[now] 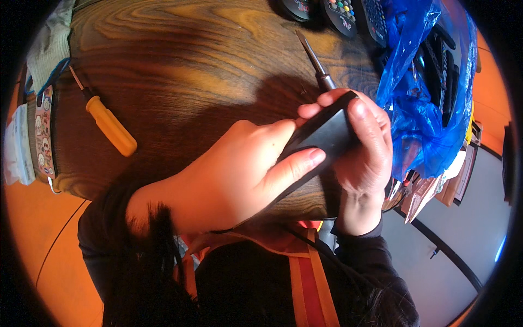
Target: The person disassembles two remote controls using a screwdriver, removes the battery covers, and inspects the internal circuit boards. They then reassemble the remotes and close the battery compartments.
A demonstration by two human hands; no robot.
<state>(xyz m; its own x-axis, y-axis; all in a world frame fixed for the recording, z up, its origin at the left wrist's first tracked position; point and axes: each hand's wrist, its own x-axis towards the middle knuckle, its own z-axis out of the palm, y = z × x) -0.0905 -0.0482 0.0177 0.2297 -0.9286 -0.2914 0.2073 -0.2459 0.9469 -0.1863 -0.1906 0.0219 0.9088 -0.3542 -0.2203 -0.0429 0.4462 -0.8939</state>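
Light: warm, fairly dim
Shadow: hands darken the wooden table [180, 71]
Edges: fisheye bending, black vignette
Focus: foreground hair blurred

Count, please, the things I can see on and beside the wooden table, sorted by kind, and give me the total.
Screwdrivers: 2 (yellow-handled one lying on the table; dark one by the right hand)
Remote controls at the far edge: 3
Black flat device held in both hands: 1
Blue plastic bags: 1
Total: 7
The bag's contents are too hidden to count.
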